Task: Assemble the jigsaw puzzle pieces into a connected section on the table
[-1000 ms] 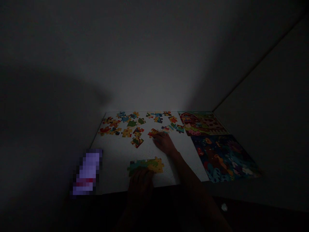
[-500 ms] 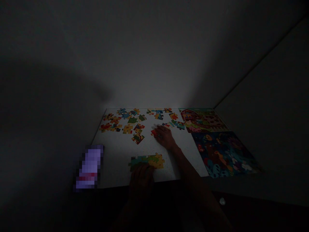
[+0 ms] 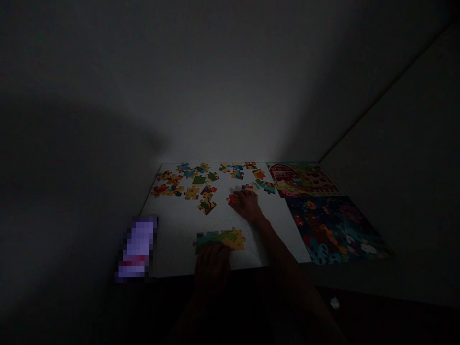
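Observation:
My right hand (image 3: 246, 205) is over the middle of the white table, its fingers curled together on a red puzzle piece (image 3: 233, 198). Part of that piece is hidden under the fingers. Close to the front edge, my left hand (image 3: 212, 262) lies with its fingers stretched over the lower side of a joined puzzle strip (image 3: 233, 237). The strip is teal and green on its left and yellow on its right. Left of my right hand lies a loose puzzle piece (image 3: 207, 206), and just beyond the hand are teal pieces (image 3: 264, 186).
Several loose puzzle pieces (image 3: 170, 179) are scattered along the back and left of the table. Two finished puzzles, a farm scene (image 3: 302, 179) and a dark undersea scene (image 3: 330, 230), lie at the right. A blurred-out lit phone-like slab (image 3: 138, 247) is at the left edge.
My right hand's fingers have drawn in over the red piece, which has shifted slightly. My left hand stays on the strip. The view has moved a little.

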Action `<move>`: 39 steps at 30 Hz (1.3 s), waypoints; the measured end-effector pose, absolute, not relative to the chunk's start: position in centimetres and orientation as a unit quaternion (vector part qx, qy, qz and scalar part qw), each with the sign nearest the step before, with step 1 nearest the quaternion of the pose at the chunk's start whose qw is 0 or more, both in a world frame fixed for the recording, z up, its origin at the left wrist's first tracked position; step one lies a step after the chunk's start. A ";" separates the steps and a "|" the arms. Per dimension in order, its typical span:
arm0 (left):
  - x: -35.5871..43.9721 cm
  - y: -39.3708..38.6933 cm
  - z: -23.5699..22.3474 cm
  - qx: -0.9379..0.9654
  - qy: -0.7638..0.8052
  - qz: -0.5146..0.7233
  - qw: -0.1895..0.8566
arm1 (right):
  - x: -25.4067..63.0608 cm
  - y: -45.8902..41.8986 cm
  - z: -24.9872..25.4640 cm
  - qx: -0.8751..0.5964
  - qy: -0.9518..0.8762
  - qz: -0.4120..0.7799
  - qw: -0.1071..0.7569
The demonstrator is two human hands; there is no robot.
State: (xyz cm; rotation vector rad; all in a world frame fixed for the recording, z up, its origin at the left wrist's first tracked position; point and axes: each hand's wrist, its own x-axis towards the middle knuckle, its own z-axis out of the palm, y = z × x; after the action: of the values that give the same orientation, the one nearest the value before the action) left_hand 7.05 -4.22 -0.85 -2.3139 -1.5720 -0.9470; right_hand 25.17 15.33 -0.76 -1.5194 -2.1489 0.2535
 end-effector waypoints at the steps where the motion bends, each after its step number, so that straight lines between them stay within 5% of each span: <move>1: 7.0 -4.2 -0.8 -0.780 -0.528 -0.322 0.095 | 25.2 15.3 -0.7 -0.558 -0.787 0.094 0.244; 24: 6.8 -4.2 -1.2 -0.784 -0.525 -0.322 0.076 | 25.4 15.7 -0.6 -0.579 -0.744 0.160 0.291; 39: 6.9 -4.3 -0.9 -0.783 -0.529 -0.317 0.083 | 26.3 15.5 -0.7 -0.542 -0.623 0.387 0.411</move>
State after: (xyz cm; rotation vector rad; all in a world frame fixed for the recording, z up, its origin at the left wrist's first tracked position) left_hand 6.93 -4.27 -0.87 -2.3367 -1.5795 -0.9474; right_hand 26.25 15.46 -0.69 -1.3653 -1.5681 0.9730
